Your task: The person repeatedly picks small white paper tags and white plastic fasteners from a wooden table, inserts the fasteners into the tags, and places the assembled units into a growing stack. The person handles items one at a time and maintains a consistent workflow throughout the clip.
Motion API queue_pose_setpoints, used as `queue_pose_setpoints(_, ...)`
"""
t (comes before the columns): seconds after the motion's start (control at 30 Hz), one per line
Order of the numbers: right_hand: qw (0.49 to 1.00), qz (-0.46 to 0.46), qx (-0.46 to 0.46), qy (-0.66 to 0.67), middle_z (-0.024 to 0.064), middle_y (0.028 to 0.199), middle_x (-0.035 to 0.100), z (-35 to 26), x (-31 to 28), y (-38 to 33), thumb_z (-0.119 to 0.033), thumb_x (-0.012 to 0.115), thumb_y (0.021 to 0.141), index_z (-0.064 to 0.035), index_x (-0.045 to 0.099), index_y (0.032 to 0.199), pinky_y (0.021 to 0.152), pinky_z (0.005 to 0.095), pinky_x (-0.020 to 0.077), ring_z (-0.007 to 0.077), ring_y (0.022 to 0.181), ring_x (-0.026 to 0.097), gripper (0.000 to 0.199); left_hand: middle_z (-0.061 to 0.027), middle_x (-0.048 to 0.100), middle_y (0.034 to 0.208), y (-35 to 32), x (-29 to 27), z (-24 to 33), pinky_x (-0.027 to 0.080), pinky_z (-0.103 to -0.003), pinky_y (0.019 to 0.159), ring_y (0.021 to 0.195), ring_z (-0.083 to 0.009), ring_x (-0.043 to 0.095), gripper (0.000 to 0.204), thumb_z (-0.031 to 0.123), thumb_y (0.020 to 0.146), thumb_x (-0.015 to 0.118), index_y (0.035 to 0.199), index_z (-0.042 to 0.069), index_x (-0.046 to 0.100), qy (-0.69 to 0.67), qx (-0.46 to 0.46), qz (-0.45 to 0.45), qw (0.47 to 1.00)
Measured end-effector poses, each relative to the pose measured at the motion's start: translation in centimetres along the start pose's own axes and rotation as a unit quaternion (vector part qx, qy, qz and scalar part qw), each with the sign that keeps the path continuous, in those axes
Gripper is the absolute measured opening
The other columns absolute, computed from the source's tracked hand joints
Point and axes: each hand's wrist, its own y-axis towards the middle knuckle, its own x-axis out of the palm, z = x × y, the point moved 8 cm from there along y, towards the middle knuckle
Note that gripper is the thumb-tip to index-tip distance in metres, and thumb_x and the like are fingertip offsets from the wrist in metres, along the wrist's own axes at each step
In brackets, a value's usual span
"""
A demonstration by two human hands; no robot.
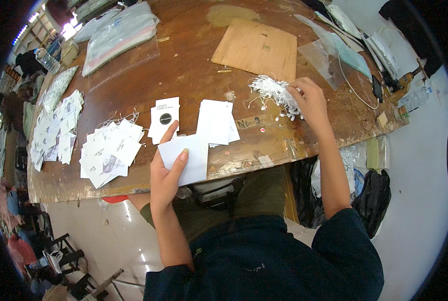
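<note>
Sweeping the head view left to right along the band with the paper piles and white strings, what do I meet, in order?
Left tag heap → nearer tag pile → cards with a black disc → blank white cards → white string bundle → right hand → slim black object → clear bottle.

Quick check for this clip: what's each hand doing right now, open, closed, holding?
Left hand: closed on white cards.
Right hand: fingers bent at the white strings; grip cannot be told.
</note>
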Motion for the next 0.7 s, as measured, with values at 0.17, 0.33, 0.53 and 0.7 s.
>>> queue_pose_setpoints(0.17, 0.986, 0.115, 0.065, 0.1, 0.0083, 0.082, 0.063, -0.7, -3.4, -0.8, -0.015, 0.066, 0.09, 0.0015, 0.065, 0.086, 0.066, 0.0279, 0.0453, 0.0131, 0.072, 0.058, 0.017, -0.0104, 0.062, 0.113, -0.3, -0.2, -0.1, 0.046, -0.028, 0.089, 0.097, -0.0137, 0.057, 0.052, 0.012, 0.092, 0.06, 0.142, 0.004, 0.047, -0.019, 0.006, 0.024, 1.0)
queue_pose_setpoints(0.33, 0.976, 0.077, 0.07, 0.19, 0.0021, 0.074, 0.063, -0.9, -4.4, -0.6, -0.016, 0.062, 0.093, 0.0008, 0.065, 0.088, 0.066, 0.0262, 0.0449, 0.0075, 0.069, 0.053, 0.018, -0.0109, 0.062, 0.115, -0.3, -0.3, 0.1, 0.045, -0.029, 0.093, 0.103, -0.0153, 0.057, 0.05, 0.011, 0.092, 0.062, 0.139, 0.003, 0.049, -0.043, 0.006, 0.024, 0.999)
queue_pose_setpoints(0.53, 0.934, 0.082, 0.096, 0.333, 0.0002, 0.073, 0.062, -5.8, -2.4, -3.4, -0.016, 0.062, 0.094, -0.0024, 0.065, 0.092, 0.064, 0.0227, 0.0445, 0.0068, 0.069, 0.057, 0.014, -0.0124, 0.054, 0.133, -0.3, 3.0, -0.1, 0.043, -0.031, 0.094, 0.11, -0.0165, 0.054, 0.039, 0.011, 0.091, 0.062, 0.127, -0.002, 0.058, -0.063, -0.002, -0.076, 0.995)
queue_pose_setpoints(0.7, 0.916, -0.196, 0.044, 0.348, -0.0004, 0.064, 0.058, -14.8, 4.9, -5.9, -0.011, 0.065, 0.09, -0.0009, 0.065, 0.086, 0.051, 0.0217, 0.0385, 0.0057, 0.056, 0.05, 0.011, -0.0153, 0.051, 0.139, -1.4, 5.2, 0.5, 0.045, -0.032, 0.093, 0.104, -0.0159, 0.056, 0.041, 0.012, 0.088, 0.065, 0.124, -0.004, 0.057, -0.066, 0.065, -0.158, 0.983)
